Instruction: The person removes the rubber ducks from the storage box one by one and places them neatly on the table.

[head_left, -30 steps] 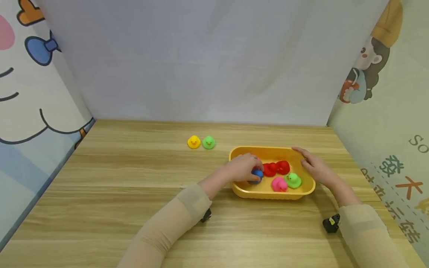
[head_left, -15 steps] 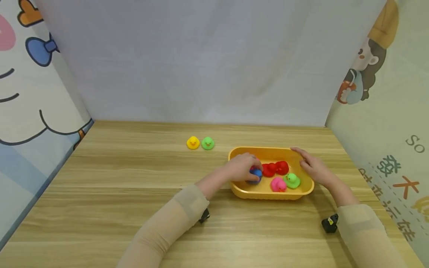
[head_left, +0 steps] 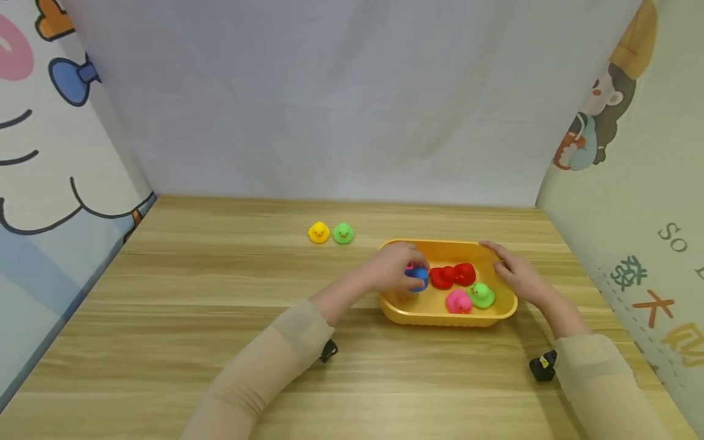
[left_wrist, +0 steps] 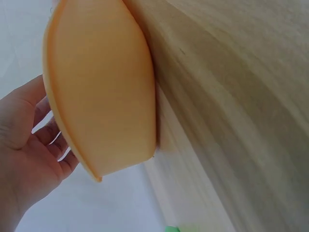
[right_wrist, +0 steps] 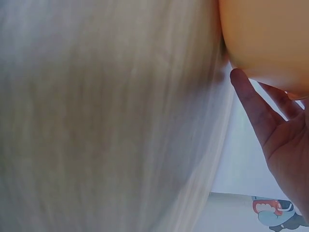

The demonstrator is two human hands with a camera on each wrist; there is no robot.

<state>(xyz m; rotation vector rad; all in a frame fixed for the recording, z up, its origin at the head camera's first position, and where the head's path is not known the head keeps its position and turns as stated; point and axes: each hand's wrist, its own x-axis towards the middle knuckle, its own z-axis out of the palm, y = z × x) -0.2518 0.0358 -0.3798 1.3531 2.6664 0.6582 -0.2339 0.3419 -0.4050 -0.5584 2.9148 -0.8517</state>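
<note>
In the head view, my left hand [head_left: 395,266] pinches a blue rubber duck [head_left: 420,277] between thumb and fingers, over the left end of a yellow plastic basket [head_left: 429,319]. A patch of pink shows behind the blue duck, mostly hidden by the fingers. At the basket's right end my right hand [head_left: 517,278] holds the rim, thumb over the edge and fingers along the outside. Two red ducks [head_left: 442,278], a pink duck [head_left: 459,302] and a green duck [head_left: 481,296] lie inside. The left wrist view shows the left hand [left_wrist: 29,145] behind the basket's rim.
Behind and left of the basket, a yellow duck [head_left: 319,233] and a second green duck [head_left: 343,233] stand side by side on the wooden table [head_left: 220,275]. A white cloth [head_left: 341,110] hangs at the back, with printed panels at both sides. Black wrist devices [head_left: 543,366] sit near the sleeves.
The left hand has moved up and slightly left with the blue duck, after staying nearly still earlier. The right hand keeps its place on the basket.
</note>
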